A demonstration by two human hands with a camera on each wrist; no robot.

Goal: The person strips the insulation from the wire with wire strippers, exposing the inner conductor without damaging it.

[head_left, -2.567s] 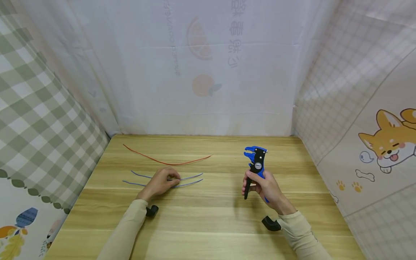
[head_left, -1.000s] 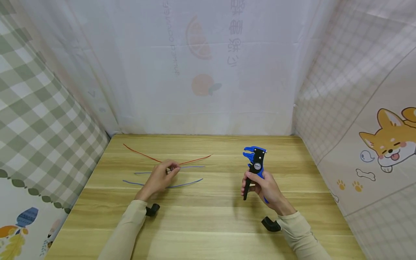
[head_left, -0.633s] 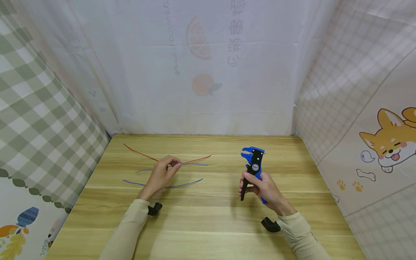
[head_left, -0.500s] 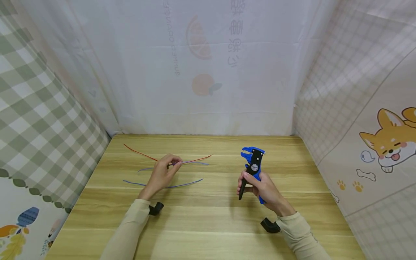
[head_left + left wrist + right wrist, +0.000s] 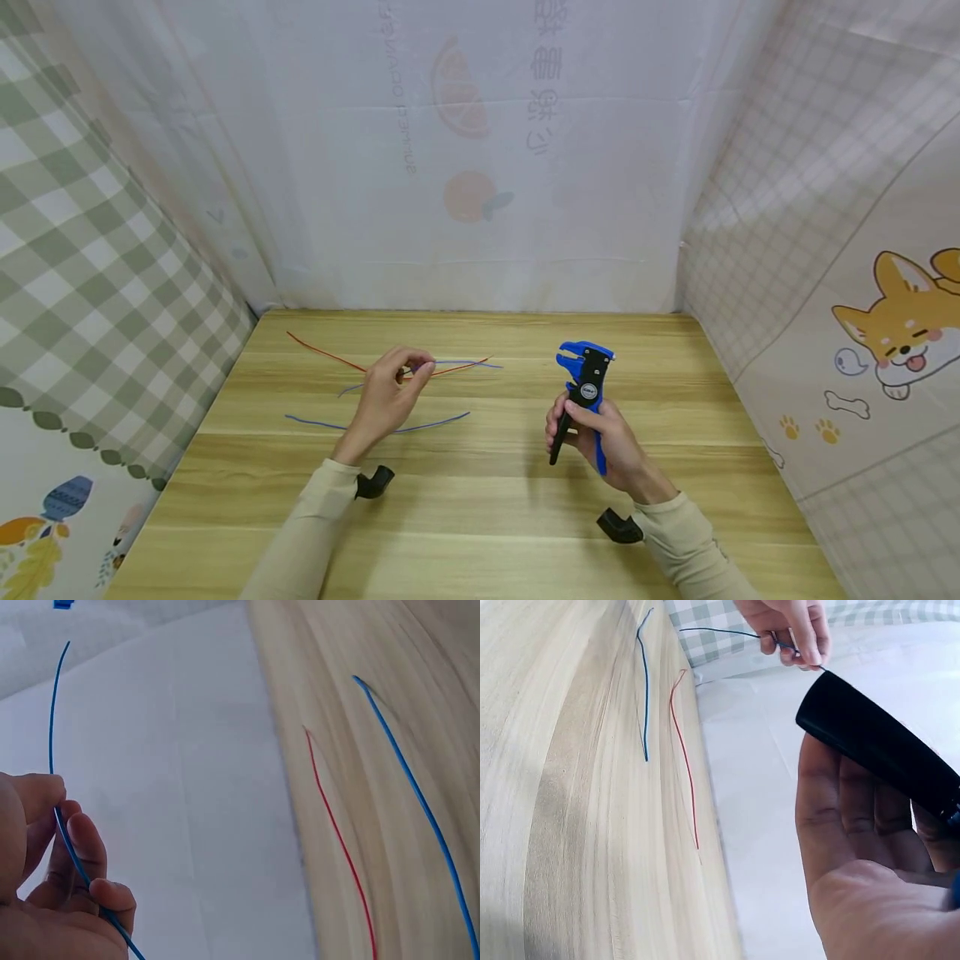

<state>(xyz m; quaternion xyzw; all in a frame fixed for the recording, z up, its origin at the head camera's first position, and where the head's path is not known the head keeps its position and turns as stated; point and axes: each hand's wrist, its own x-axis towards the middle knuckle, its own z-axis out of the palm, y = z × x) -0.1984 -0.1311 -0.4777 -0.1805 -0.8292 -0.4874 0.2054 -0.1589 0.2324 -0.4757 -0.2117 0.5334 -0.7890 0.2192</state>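
Left hand [image 5: 386, 392] pinches a thin blue wire [image 5: 457, 364] between thumb and fingertips, lifted just above the bench [image 5: 480, 517]. Right hand [image 5: 600, 433] is wrapped around the handles of a blue-and-black wire stripper [image 5: 583, 379], head up. A red wire [image 5: 322, 357] and a second blue wire [image 5: 435, 423] lie flat nearby, the red one looks like it's under the lifted wire.

Makeshift recording booth, wooden table [image 5: 480, 517], patterned cloth walls [image 5: 825, 208]
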